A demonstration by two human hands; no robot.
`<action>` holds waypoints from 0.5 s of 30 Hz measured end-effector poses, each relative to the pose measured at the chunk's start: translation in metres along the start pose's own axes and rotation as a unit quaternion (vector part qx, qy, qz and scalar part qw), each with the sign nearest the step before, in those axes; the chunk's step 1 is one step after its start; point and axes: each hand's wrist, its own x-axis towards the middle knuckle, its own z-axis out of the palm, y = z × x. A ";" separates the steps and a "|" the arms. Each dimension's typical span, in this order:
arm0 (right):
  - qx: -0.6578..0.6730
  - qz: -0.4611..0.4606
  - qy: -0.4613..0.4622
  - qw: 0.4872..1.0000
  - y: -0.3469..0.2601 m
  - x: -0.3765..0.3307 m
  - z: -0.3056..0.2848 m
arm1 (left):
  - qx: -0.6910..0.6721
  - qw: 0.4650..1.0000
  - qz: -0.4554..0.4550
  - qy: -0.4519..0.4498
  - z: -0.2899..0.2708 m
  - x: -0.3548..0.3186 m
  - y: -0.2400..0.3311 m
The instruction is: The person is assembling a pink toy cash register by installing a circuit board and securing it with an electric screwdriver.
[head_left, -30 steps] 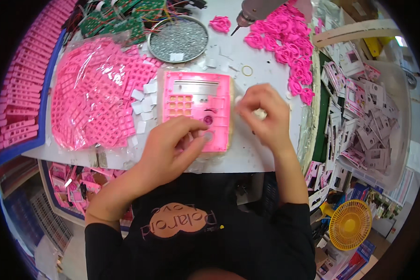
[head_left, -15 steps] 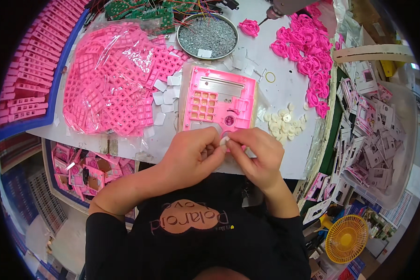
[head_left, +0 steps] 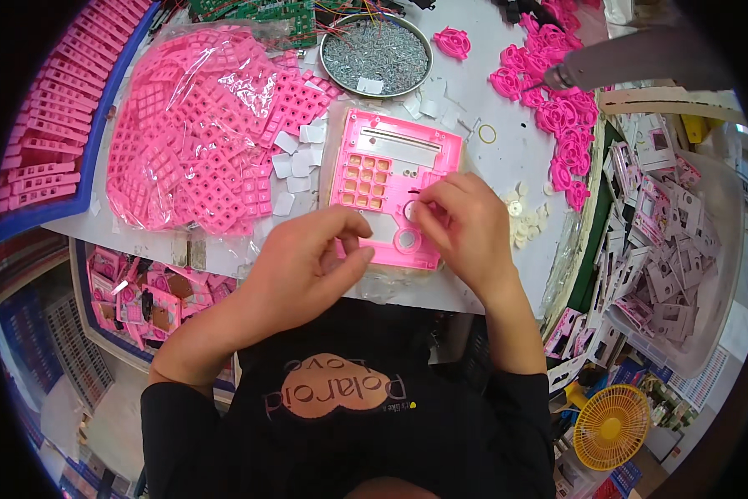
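Observation:
In front of me a pink plastic toy housing lies on its wrapping, with a grid of square key openings and round openings. My right hand is over its right side. Thumb and fingertips pinch a small white round disc, held at the upper round opening; the fingers partly cover it. My left hand hovers by the housing's lower left corner, thumb and curled fingers apart, nothing seen between them. More white discs lie in a loose pile to the right of my right hand.
Bagged pink keypads and white paper squares lie left. A round tray of screws stands behind, beside green circuit boards. Pink ring parts lie right, under a hanging power screwdriver. A bin stands beyond.
My hands have moved apart from their meeting over the housing's near edge. The right carries the white disc up to the round opening; the left has drawn back left. The screwdriver has swung right.

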 end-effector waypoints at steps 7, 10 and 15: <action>-0.056 0.028 -0.012 0.998 -0.004 0.002 0.010 | 0.051 0.998 0.015 0.028 -0.025 0.001 0.011; -0.082 0.046 -0.012 0.995 -0.008 0.002 0.013 | 0.102 0.991 0.074 0.046 -0.039 0.015 0.020; -0.097 0.077 -0.039 0.992 -0.010 0.006 0.010 | 0.228 0.950 0.198 0.077 -0.064 0.086 0.029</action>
